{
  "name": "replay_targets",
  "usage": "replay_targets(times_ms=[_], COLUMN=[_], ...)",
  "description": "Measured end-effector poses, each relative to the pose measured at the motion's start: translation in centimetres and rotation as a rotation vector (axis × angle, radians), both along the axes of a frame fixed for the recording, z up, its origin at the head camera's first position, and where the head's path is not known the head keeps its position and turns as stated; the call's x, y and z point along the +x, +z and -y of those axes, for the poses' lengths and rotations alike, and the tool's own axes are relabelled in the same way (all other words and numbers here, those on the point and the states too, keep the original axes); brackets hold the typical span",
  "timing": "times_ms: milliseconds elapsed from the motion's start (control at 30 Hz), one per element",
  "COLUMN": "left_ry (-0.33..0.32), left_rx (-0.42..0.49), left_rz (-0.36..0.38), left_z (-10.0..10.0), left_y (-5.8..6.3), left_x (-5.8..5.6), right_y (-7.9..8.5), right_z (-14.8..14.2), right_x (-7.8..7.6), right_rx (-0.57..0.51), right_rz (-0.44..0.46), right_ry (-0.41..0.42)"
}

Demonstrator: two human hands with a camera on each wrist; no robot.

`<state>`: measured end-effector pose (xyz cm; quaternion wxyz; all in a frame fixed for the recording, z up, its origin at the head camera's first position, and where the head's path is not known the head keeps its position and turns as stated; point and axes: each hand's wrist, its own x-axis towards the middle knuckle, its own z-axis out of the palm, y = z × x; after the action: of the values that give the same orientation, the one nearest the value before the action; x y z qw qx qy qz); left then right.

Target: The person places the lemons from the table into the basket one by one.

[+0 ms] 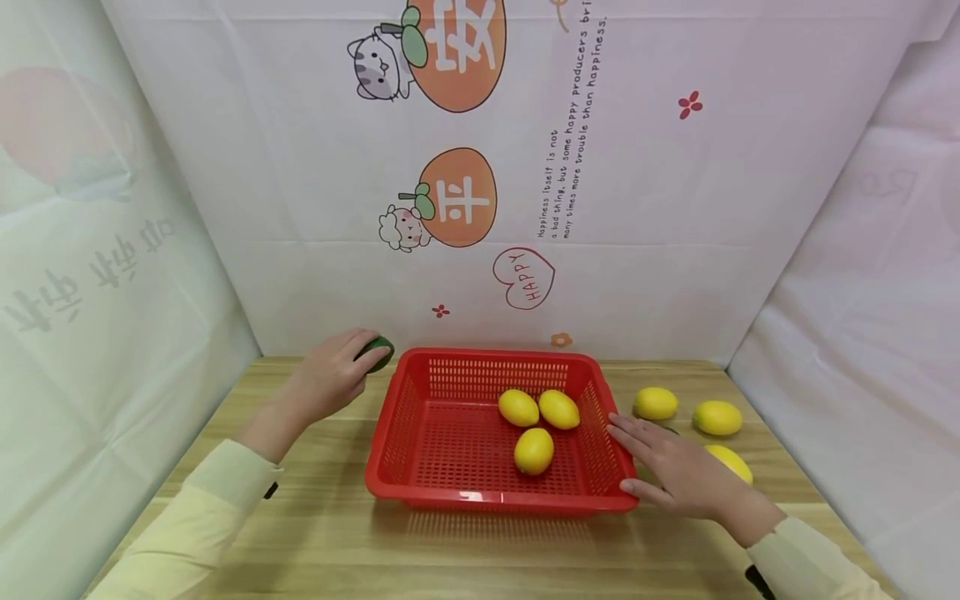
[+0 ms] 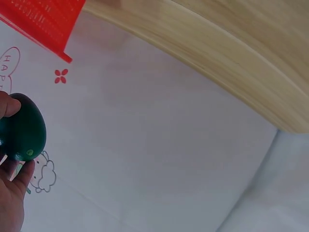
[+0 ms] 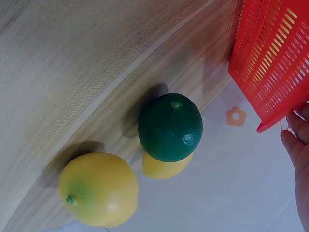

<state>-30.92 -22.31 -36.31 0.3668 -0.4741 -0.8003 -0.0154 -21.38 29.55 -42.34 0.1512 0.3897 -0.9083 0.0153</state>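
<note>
In the head view, my left hand [image 1: 333,371] holds a dark green egg-shaped fruit [image 1: 377,355] just left of the basket's back left corner. The left wrist view shows that fruit [image 2: 26,128] between thumb and fingers, a pale stem spot at its end. A red plastic basket [image 1: 450,500] stands on the table with three lemons inside, one of them a front lemon [image 1: 534,452]. My right hand [image 1: 671,462] rests with extended fingers on the basket's right rim. Another dark green fruit [image 3: 170,128] lies on the table by that hand, mostly hidden from the head view.
Right of the basket lie three lemons: a back lemon [image 1: 656,403], an outer lemon [image 1: 717,417] and a near lemon [image 1: 729,463] partly behind my right hand. White printed cloth [image 1: 637,250] walls the wooden table [image 1: 315,533] at the back and both sides.
</note>
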Motion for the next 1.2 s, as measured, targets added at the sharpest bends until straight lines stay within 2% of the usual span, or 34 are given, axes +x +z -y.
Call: replay_targets(times_ms=[267,467,867,1000,1200], left_ry=[-0.01,-0.046,-0.113,-0.123,-0.091], left_rx=[-0.04,-0.06,-0.094,-0.11,-0.168], left_rz=[-0.007,-0.033,-0.019,-0.001,0.073], left_z=[-1.8,-3.4,-6.2,-7.0,-8.1], left_y=[-0.1,-0.2,-0.8,-1.1,-1.2], left_x=[0.4,0.6,1.4,1.5,1.9], right_y=[0.0,0.0,0.1,0.0,-0.1], right_z=[0.0,0.0,0.1,0.1,0.0], right_x=[0.1,0.2,0.1,0.1,0.1], right_rx=[-0.006,-0.008,-0.002,0.0,0.003], right_rz=[-0.008,-0.024,-0.015,-0.012,-0.026], right_ry=[0.002,0.001,-0.004,-0.008,-0.004])
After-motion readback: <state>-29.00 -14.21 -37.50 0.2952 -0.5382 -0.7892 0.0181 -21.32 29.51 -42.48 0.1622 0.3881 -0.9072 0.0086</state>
